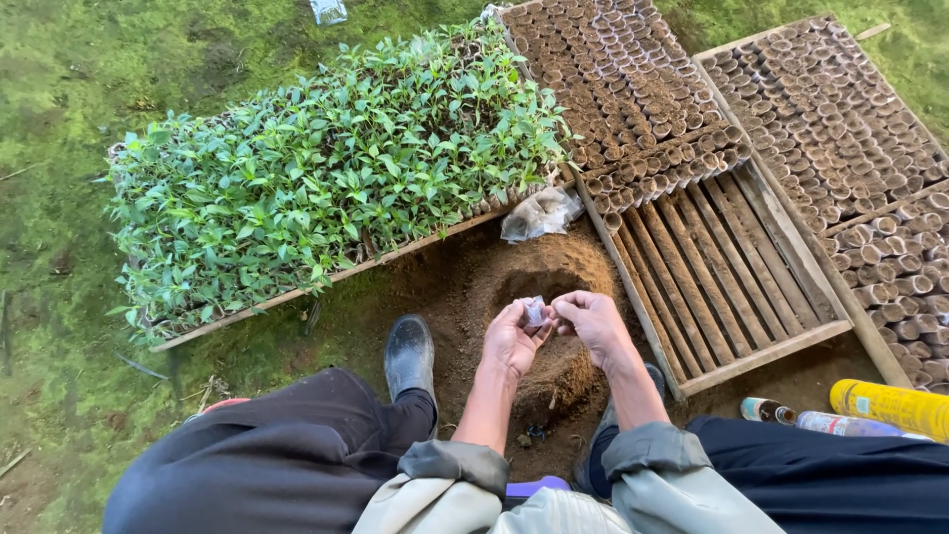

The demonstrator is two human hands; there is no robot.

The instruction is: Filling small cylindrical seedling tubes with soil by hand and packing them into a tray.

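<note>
Both hands, left hand [511, 341] and right hand [591, 321], pinching a small plastic bag [535, 312] over soil pile [534, 287], beside wooden tray [761, 356] of soil-filled pots [618, 74].

To your left you have a tray of green seedlings [336, 178]; ahead stand wooden crates of soil-filled pots [633, 89], and a yellow can [890, 405] lies beside two bottles [801, 415].
</note>
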